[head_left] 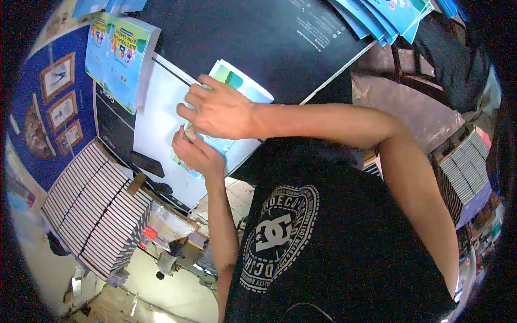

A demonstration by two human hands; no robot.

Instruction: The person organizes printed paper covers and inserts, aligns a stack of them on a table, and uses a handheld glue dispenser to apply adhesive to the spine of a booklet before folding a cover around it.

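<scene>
A thin booklet [249,86] with a white, green and light-blue printed face lies on the table under both my hands. My right hand [222,110] reaches across from the right. Its fingers are curled and pressed down on the booklet, hiding the middle of it. Just below, my left hand [200,154] has its fingers bent at the booklet's left edge, thumb close to the right hand's fingertips. Both hands are closed on it. Exactly what the fingertips pinch is hidden.
A stack of blue-green booklets [119,56] stands at the table's back left. More blue booklets [385,19] lie fanned at the far right. The tabletop is part black board [242,32], part white sheet [161,107]. Bundled stacks of books [97,207] stand below left, others [466,167] at right.
</scene>
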